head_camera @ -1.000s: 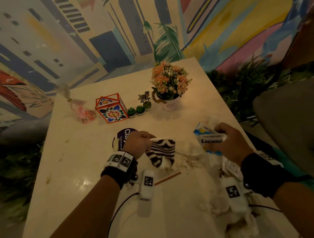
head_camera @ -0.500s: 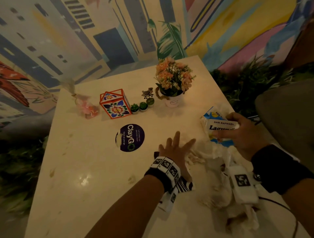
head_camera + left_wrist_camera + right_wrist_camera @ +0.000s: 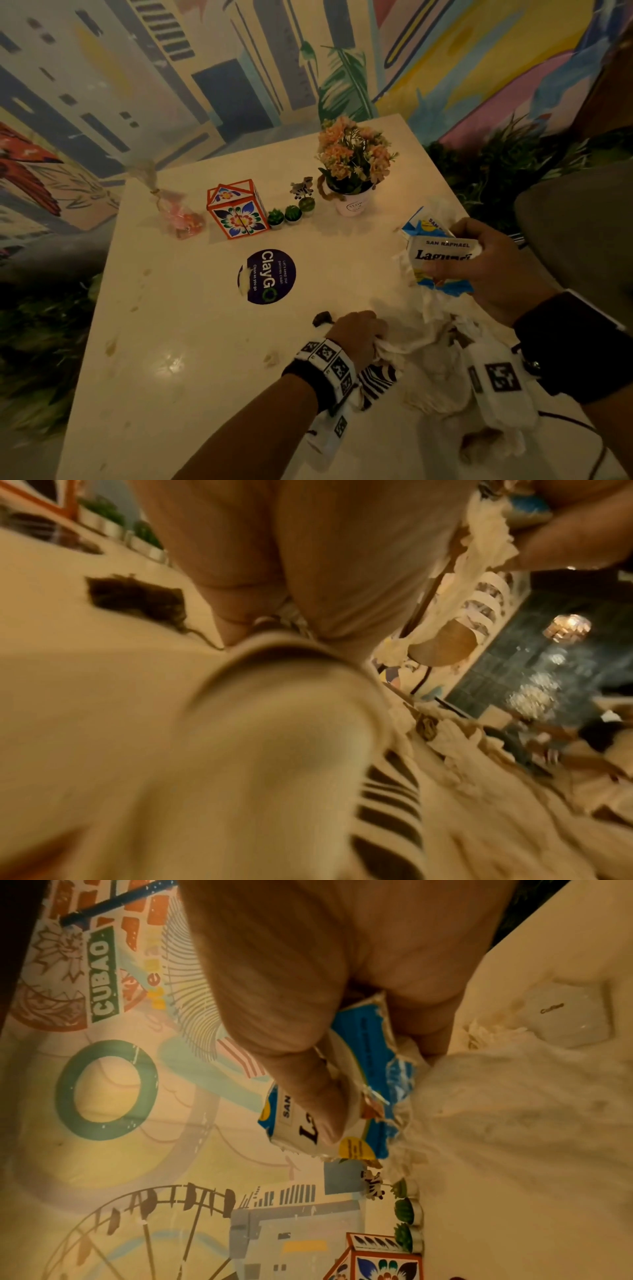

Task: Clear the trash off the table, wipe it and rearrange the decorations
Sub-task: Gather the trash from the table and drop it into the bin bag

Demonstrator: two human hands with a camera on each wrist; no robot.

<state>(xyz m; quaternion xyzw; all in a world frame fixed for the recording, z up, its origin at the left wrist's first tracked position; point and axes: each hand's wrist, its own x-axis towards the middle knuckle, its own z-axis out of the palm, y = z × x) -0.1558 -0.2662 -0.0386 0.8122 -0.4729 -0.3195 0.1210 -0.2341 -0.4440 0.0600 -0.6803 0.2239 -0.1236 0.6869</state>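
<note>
A: What is shown from the head view?
B: The left hand is curled round crumpled tissue at 5 o'clock on the table; a striped cloth is half hidden under the wrist. A torn carton is gripped by the right hand at 3 o'clock. A flower pot and patterned box are seen at 12.

A: And the left wrist view?
B: Heavy blur. The fingers are seen bent, the cloth's stripes at 5 o'clock; the grasp itself cannot be made out.

A: The right wrist?
B: The carton is pinched under the thumb; its label is partly covered. Tissue is smeared at 3 o'clock.
</note>
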